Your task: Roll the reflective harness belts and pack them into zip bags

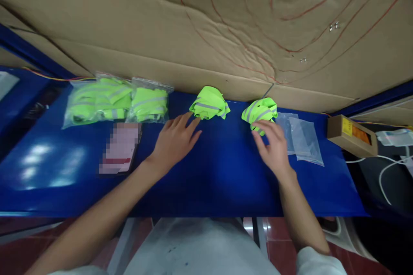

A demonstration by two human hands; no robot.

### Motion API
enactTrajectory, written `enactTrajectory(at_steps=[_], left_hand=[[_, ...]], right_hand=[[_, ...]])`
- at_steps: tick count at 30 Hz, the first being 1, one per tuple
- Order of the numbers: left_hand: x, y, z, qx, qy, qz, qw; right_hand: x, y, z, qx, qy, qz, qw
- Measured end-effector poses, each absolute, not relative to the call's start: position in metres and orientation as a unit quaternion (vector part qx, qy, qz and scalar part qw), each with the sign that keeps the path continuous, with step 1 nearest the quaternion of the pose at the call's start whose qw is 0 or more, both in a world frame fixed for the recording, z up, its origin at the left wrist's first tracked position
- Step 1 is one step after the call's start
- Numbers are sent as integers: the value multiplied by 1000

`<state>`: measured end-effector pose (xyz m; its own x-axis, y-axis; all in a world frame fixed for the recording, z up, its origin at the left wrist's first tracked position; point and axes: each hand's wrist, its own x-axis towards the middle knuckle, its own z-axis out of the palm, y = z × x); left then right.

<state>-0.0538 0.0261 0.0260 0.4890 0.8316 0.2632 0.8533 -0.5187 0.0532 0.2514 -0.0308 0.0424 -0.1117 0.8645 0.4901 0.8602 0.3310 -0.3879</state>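
L hand (pixel 176 137) by mid neon bundle (pixel 209 104), grip spread; R hand (pixel 273 144) at rt neon bundle (pixel 260 111), can't tell if pinching.

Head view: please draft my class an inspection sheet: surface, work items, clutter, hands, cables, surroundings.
Surface: glossy blue table, reflecting light at left.
Work items: left neon bundle and right neon bundle, unbagged; bagged neon bundles at left; flat clear bags at right.
Clutter: pixelated phone in front of bagged neon bundles; cardboard box at right.
Left hand: fingers spread beside left neon bundle; contact unclear.
Right hand: fingers at right neon bundle; grip unclear.
Cables: white cable at right; red-yellow wires at back left.
Surroundings: cardboard panel with red lines behind.
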Motion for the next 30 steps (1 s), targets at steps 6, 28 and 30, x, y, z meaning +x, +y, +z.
enactTrajectory(at_steps=[6,28,30], left_hand=[[-20,53,23,-856,-491,-162,22],[-52,26,-5,-555,-287,-308,-717],[-51,26,-2,-560,-290,-305,-714]], right_hand=[[273,-19,16,-679,-695,-76,222],[204,-43,2,-499,-781,242,287],[204,-43,-2,-489,-764,285,309]])
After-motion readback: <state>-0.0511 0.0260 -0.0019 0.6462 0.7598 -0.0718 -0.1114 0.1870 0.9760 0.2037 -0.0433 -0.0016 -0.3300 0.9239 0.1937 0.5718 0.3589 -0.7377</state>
